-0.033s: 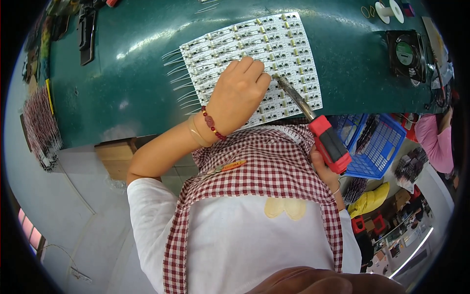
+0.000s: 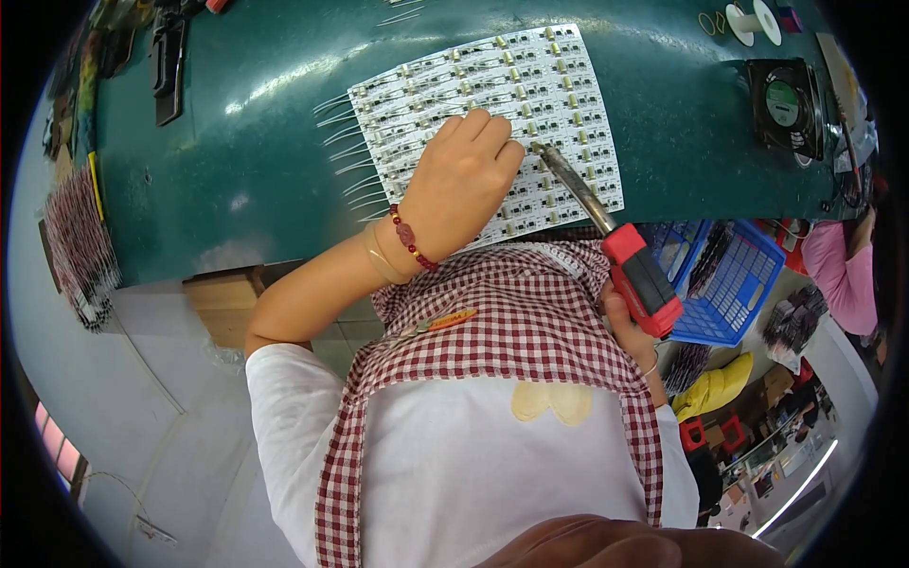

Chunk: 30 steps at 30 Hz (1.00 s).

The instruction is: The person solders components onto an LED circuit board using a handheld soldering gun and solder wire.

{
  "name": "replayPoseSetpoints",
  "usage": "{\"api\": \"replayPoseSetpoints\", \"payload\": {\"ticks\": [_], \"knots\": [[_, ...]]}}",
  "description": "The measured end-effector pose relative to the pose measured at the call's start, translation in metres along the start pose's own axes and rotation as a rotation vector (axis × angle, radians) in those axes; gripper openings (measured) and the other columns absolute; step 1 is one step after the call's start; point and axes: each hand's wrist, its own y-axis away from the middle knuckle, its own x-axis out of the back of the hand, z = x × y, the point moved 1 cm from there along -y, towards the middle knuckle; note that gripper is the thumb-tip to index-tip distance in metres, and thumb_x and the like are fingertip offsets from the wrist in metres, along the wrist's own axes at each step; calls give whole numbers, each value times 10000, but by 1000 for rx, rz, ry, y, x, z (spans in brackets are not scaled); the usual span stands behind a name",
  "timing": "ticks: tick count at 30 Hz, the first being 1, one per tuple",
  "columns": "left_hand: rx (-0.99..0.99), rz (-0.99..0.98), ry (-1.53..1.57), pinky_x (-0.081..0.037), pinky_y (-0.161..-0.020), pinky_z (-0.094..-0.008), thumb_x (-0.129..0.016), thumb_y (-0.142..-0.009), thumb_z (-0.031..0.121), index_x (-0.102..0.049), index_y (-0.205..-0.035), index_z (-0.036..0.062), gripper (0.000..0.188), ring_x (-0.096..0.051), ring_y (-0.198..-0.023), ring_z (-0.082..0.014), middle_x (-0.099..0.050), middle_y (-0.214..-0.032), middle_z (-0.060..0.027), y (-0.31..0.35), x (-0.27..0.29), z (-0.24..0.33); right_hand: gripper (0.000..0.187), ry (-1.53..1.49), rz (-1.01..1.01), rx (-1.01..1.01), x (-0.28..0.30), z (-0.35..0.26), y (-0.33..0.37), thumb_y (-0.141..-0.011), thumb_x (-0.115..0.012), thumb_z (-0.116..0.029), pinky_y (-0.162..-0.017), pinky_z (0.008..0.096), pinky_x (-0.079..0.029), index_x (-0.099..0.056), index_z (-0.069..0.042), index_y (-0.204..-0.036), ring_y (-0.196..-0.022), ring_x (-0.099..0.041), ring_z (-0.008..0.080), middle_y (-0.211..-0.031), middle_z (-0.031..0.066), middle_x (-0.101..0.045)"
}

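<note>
A white panel of small circuit boards (image 2: 592, 142) lies on the green bench. Thin pale wires (image 2: 360, 168) stick out past its left edge. Over the panel's middle, my left hand (image 2: 464, 175) is closed with its fingers curled down; the fingertips are hidden, so what they pinch cannot be made out. My right hand (image 2: 625, 327), partly covered by the handle, grips a soldering iron (image 2: 644, 284) with a red and black body. The iron's metal tip points up and left, at the panel just right of my left fingers.
A black fan (image 2: 784, 106) and a white spool (image 2: 755, 23) stand at the right of the green bench (image 2: 237, 180). Bundled wires (image 2: 80, 241) hang off its left end. Below right is a blue basket (image 2: 734, 284), with a person in a pink sleeve (image 2: 841, 275) beyond.
The soldering iron has shifted very slightly to the right. My left hand and the panel look unmoved.
</note>
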Motion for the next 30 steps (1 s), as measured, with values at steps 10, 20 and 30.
{"api": "replayPoseSetpoints", "payload": {"ticks": [10, 20, 30], "knots": [[13, -5, -38, -434, -672, -338, -638, -682, 9, -627, -840, 39, 161, -518, -770, -234, -501, -783, -69, 1, -1, 0, 230, -356, 43, -129, -1, 6, 10, -867, -702, -218, -672, 310, -510, -698, -7, -956, -734, -657, 178, -835, 83, -690], [-18, 36, -51, -413, -664, -334, -670, -692, 40, -657, -881, 61, 191, -533, -753, -204, -524, -783, -39, 7, 0, 0, 211, -231, -34, -151, 0, 7, 9, -828, -732, -194, -656, 305, -507, -702, -12, -932, -705, -658, 192, -804, 85, -683], [-45, 7, -99, -404, -673, -326, -649, -683, 34, -658, -892, 51, 211, -533, -763, -198, -528, -787, -38, 6, 0, 6, 225, -117, 7, -33, -3, 7, 8, -811, -735, -204, -628, 309, -500, -695, -18, -931, -686, -644, 239, -843, 111, -659]]}}
